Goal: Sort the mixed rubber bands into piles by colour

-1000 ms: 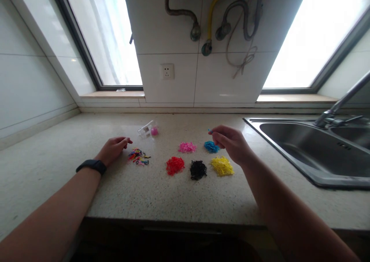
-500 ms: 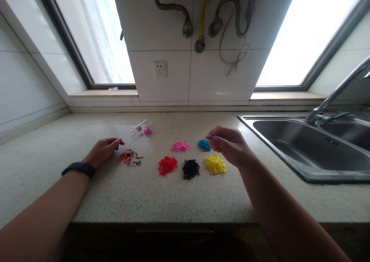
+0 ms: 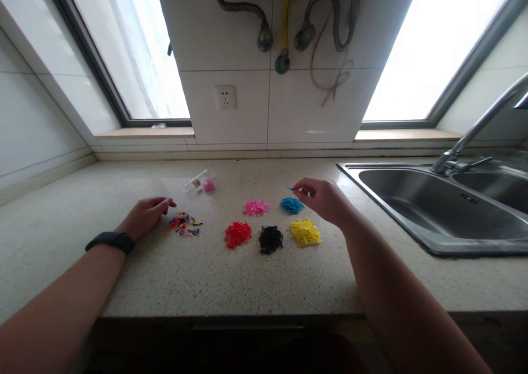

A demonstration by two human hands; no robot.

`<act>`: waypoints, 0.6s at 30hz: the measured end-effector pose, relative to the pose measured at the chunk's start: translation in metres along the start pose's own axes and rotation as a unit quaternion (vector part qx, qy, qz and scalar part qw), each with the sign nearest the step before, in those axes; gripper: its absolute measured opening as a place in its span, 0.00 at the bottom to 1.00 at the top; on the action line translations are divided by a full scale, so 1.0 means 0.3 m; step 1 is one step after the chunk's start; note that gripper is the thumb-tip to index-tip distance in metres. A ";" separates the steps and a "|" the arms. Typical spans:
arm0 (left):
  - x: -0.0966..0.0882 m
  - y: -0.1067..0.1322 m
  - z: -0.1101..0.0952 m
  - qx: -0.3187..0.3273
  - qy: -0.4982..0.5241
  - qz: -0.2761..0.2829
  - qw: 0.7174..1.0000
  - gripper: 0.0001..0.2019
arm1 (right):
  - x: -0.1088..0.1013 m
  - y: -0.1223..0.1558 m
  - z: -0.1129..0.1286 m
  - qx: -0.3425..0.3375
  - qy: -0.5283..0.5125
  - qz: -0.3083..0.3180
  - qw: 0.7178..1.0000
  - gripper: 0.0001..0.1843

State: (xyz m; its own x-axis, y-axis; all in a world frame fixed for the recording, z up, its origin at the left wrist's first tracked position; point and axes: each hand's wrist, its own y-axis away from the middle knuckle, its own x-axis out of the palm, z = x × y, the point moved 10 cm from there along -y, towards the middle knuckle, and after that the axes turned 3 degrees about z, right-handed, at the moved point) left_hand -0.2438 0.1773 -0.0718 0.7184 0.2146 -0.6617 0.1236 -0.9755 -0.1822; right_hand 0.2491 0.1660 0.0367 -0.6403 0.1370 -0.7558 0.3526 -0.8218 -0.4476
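Between the thumb and fingertips of my right hand point(image 3: 317, 194) is a small blue rubber band, held just above the pile of blue rubber bands point(image 3: 292, 205). My left hand point(image 3: 149, 215) rests on the counter, fingers loosely bent, with nothing visible in them. Close by it lies a mixed-colour pile of rubber bands point(image 3: 184, 224). Separate piles of pink rubber bands point(image 3: 256, 207), red rubber bands point(image 3: 238, 235), black rubber bands point(image 3: 271, 240) and yellow rubber bands point(image 3: 304, 232) sit in the middle of the counter.
Behind the mixed pile lies a clear plastic packet point(image 3: 193, 182) with a pink round thing point(image 3: 209, 185). A steel sink point(image 3: 429, 246) with a tap point(image 3: 474, 129) is set into the counter point(image 3: 198, 286) at the right. The tiled wall with a socket point(image 3: 226, 97) rises behind.
My right hand has turned slightly and the blue rubber band now sticks out to the left of its fingertips. My left hand stays in place; the view has shifted a little.
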 end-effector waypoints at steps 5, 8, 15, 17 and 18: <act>0.008 -0.002 0.002 0.005 -0.006 0.008 1.000 0.25 | 0.064 -0.013 -0.143 0.060 0.171 0.074 0.981 0.08; 0.011 -0.002 -0.001 0.006 -0.015 0.011 1.000 0.25 | 0.092 -0.013 -0.176 0.069 0.177 0.089 0.978 0.08; 0.016 0.009 -0.042 0.016 -0.042 0.018 0.999 0.25 | 0.122 -0.013 -0.221 0.061 0.156 0.110 0.980 0.08; 0.015 0.014 -0.053 0.019 -0.050 0.017 0.998 0.24 | 0.121 -0.014 -0.240 0.060 0.143 0.103 0.982 0.09; 0.014 0.016 -0.056 0.018 -0.053 0.016 0.998 0.24 | 0.116 -0.016 -0.251 0.062 0.133 0.093 0.985 0.10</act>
State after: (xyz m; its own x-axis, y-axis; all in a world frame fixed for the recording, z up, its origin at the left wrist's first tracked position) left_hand -0.2287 0.1725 -0.0633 0.6447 0.1887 -0.7408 0.0751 -0.9800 -0.1843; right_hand 0.2765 0.2162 -0.0235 -0.3657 0.1047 -0.9248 0.3506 -0.9050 -0.2410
